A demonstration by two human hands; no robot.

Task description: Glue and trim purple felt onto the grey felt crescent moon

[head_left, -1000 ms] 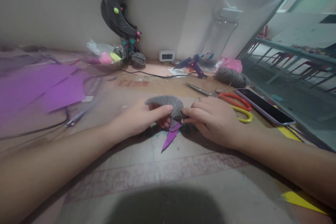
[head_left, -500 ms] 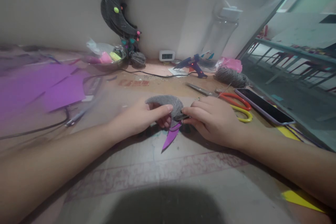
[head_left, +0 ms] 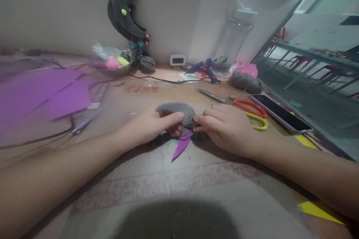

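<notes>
— Holding what, and where?

— Pinching a grey yarn-wrapped crescent [head_left: 179, 110] at mid-counter [head_left: 196, 179], with the left hand [head_left: 151, 127] from 9 o'clock and the right hand [head_left: 224, 127] from 3 o'clock. Left thumb and fingers [head_left: 176, 131] closed on its lower edge. Right fingers pressed together on its 3 o'clock end. At 6 o'clock of it, a bare purple tip [head_left: 181, 148] pointing down toward the body.

— Anything crowding the right?

— At 2 o'clock, scissors [head_left: 249, 114] with red and yellow handles, just beside the knuckles; touching or not, hard to tell. Farther out a phone [head_left: 280, 112] lying flat, then a glass pane [head_left: 314, 93] along the counter's edge. At 1 o'clock a grey yarn ball [head_left: 246, 82] and a blue glue gun [head_left: 204, 69].

— And left, and the far side?

— From 9 to 10 o'clock, purple sheets [head_left: 56, 97] and a dark cable [head_left: 42, 138], well apart from the left hand. At 11 o'clock a bowl [head_left: 112, 68] of coloured bits, a small yarn ball [head_left: 147, 63] and a dark moon decoration [head_left: 123, 15] against the wall. At 12 o'clock a white clock [head_left: 178, 59].

— Open room?

— Mostly at 6 o'clock: bare counter, with only a yellow scrap [head_left: 322, 211] at 4 o'clock by the right forearm.
</notes>
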